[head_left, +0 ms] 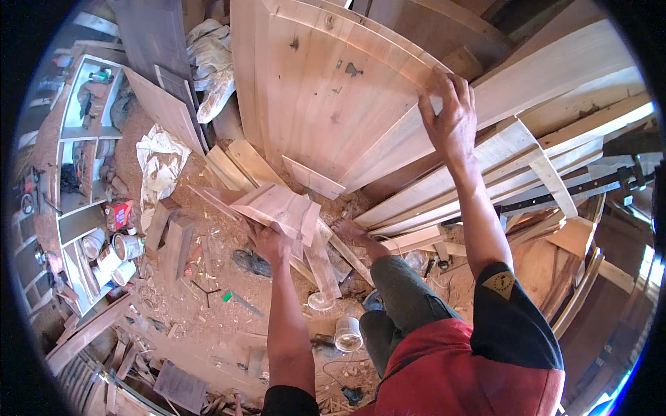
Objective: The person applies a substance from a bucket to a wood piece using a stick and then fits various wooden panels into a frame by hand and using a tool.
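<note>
My left hand (270, 243) is closed on a stack of short, pale wooden boards (281, 208), held low in front of me; some of its fingers are hidden by the wood. Up and to the right, my right hand (452, 114) grips the edge of a large wooden panel (326, 90) with bent fingers. This panel leans upright, shows dark knots and has a curved rim. A small flat offcut (313, 177) rests against its lower part. Below the left hand's boards, a wooden leg-like piece (323, 267) slants down toward a round white lid (321, 301).
Long planks (479, 166) lean at the right beside a black bar clamp (576, 194). Wooden blocks (179, 243), a green-handled tool (243, 303) and a white bucket (348, 334) sit on the sawdust-covered floor. An open shelf unit (73, 173) with white tubs (127, 246) stands at the left.
</note>
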Action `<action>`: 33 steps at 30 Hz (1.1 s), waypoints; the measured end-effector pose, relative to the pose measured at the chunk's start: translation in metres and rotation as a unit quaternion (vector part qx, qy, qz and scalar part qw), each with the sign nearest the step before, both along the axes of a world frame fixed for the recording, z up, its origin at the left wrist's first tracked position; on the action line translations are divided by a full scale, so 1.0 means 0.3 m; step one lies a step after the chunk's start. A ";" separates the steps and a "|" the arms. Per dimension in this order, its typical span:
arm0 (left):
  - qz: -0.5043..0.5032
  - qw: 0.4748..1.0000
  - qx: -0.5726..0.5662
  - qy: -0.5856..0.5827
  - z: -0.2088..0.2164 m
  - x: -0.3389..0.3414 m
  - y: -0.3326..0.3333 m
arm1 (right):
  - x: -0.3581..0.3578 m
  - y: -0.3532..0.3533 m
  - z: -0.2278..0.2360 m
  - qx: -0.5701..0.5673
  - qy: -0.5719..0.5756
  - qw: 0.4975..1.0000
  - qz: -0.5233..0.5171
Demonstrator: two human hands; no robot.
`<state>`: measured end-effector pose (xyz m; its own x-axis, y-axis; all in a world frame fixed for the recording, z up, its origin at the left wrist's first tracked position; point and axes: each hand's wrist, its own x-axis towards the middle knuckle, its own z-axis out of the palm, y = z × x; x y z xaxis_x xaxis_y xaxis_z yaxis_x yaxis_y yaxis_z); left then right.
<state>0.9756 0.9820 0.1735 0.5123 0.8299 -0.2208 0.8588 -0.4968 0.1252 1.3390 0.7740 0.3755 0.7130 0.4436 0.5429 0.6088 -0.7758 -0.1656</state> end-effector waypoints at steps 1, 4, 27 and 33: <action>0.009 1.000 -0.005 0.009 -0.011 -0.008 0.007 | -0.003 0.009 -0.008 0.004 0.035 0.999 0.011; -0.082 0.995 -0.001 -0.054 -0.057 -0.021 0.025 | -0.012 0.020 -0.016 0.051 0.070 0.996 -0.015; -0.017 0.970 -0.099 -0.222 0.297 0.098 0.072 | -0.548 0.031 0.152 0.302 0.422 0.835 0.182; 0.007 0.950 -0.120 -0.288 0.724 -0.015 0.010 | -0.636 0.028 0.157 0.286 0.395 0.839 0.242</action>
